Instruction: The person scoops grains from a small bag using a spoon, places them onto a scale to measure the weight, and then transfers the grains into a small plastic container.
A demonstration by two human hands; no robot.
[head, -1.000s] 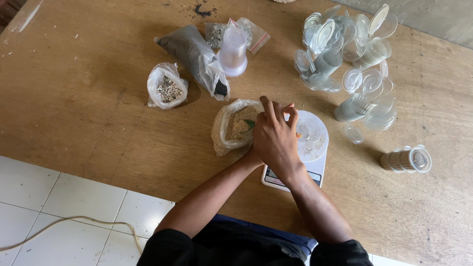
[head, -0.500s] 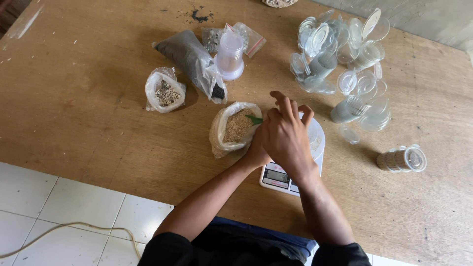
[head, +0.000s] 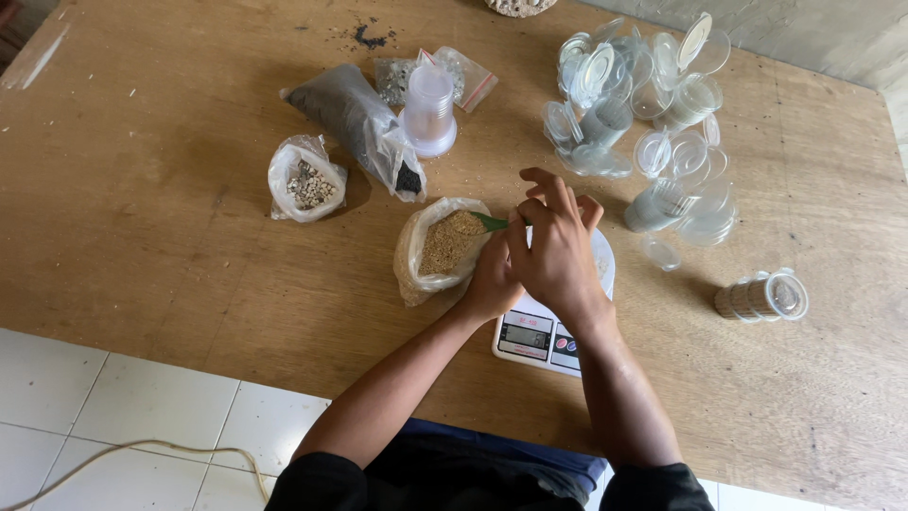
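My right hand (head: pixel 558 254) hovers over the white digital scale (head: pixel 539 339), thumb and forefinger pinched, the other fingers fanned. A green scoop (head: pixel 490 222) pokes out from under it into the open bag of tan grain (head: pixel 437 248). My left hand (head: pixel 484 284) lies against the bag's right rim. Its fingers are hidden beneath the right hand. The scale's platform is mostly covered by both hands.
On the wooden table (head: pixel 151 237): a small bag of pebbles (head: pixel 305 182), a dark bag (head: pixel 357 118), an upright stack of clear cups (head: pixel 430 106), a zip bag (head: pixel 461 68), several clear cups and lids (head: pixel 643 104), a lidded stack on its side (head: pixel 761 295). A cable (head: pixel 123 452) crosses the white tiles.
My right hand has shifted a little over the scale toward the grain bag, and its fingers have curled in slightly. The left hand stays at the bag's rim.
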